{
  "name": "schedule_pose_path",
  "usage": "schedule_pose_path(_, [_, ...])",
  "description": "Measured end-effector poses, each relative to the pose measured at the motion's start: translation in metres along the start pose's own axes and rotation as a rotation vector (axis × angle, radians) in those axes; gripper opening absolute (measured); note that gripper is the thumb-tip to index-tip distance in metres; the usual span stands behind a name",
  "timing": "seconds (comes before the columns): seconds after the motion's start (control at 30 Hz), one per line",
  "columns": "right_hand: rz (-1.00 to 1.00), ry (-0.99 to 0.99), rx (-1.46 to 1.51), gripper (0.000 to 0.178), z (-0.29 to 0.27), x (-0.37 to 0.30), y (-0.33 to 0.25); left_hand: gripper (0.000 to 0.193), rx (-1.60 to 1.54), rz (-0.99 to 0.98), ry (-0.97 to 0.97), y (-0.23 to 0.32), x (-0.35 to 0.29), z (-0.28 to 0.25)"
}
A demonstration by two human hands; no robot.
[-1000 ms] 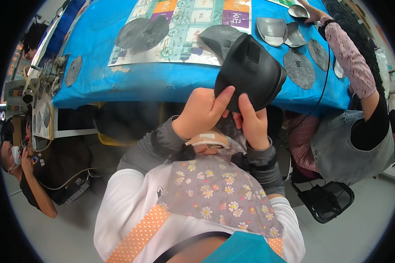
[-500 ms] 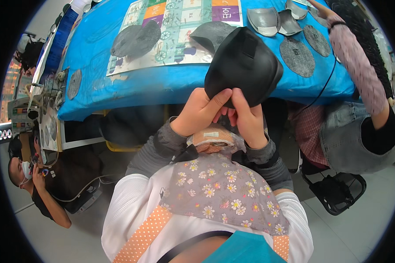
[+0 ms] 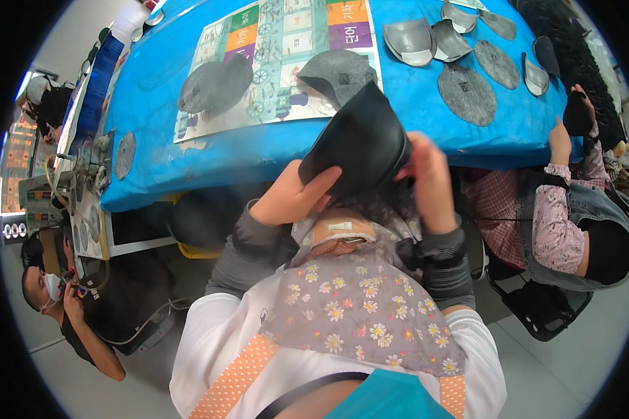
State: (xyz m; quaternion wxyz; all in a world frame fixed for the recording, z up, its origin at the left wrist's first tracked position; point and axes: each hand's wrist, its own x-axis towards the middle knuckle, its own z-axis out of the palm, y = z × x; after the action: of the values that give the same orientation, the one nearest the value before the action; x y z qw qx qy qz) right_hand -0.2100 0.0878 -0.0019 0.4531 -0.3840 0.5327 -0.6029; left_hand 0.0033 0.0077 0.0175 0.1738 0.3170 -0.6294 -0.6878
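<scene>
- Holding the black moulded cup (image 3: pixel 360 143) up over my lap, just below the near edge of the blue table (image 3: pixel 154 167), I take this cup as the landmark for everything else.
- Left of the cup, my left hand (image 3: pixel 286 199) has its grip closed on the lower left rim, thumb laid across the black face and the other fingers hidden behind it; I judge this hand should stay the steady anchor.
- At the cup's right side, my right hand (image 3: pixel 426 174) pinches the rim, grip closed on the edge with the fingers curled over it. I cannot tell what the fingertips do on the hidden inner side.
- To work the edge well, I would keep the pinch short and move it round the rim bit by bit, since a long pull could buckle the soft shell.
- Above the cup, a dark grey moulded piece (image 3: pixel 339 73) lies on the printed sheet (image 3: pixel 286 42), with a flat grey oval (image 3: pixel 215 85) further left of it.
- Up and right of the cup lie more grey cups (image 3: pixel 412 40) and a grey oval pad (image 3: pixel 467 92).
- Far right of the cup, another person's hand (image 3: pixel 559 140) holds a small dark piece.
</scene>
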Motion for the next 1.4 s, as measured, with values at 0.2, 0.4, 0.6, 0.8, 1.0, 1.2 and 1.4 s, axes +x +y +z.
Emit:
schedule_pose_path(0.2, [-0.100, -0.326, -0.492, 0.059, 0.002, 0.017, -0.047, 0.032, -0.035, -0.114, -0.294, 0.011, -0.016, -0.009])
schedule_pose_path(0.4, [0.149, -0.384, -0.004, 0.026, 0.007, 0.016, -0.041, 0.028, -0.343, -0.135, -0.347, -0.008, -0.024, -0.012])
schedule_pose_path(0.6, [0.227, -0.316, 0.235, 0.030, 0.006, 0.017, -0.015, 0.025, -0.306, -0.173, -0.413, -0.008, -0.027, -0.015])
schedule_pose_path(0.8, [0.094, -0.317, -0.126, 0.030, -0.004, 0.019, -0.011, 0.020, -0.062, 0.029, 0.023, -0.014, -0.011, -0.007])
schedule_pose_path(1.0, [-0.164, -0.370, -0.718, 0.036, 0.014, 0.010, -0.031, 0.024, 0.152, 0.052, -0.147, -0.026, -0.007, -0.007])
schedule_pose_path(1.2, [-0.040, -0.443, -0.340, 0.021, 0.014, 0.001, -0.025, 0.037, -0.075, 0.139, -0.195, -0.033, -0.021, -0.014])
schedule_pose_path(1.4, [0.041, -0.437, -0.208, 0.045, 0.005, 0.004, -0.017, 0.032, 0.063, 0.302, -0.090, -0.032, -0.017, -0.012])
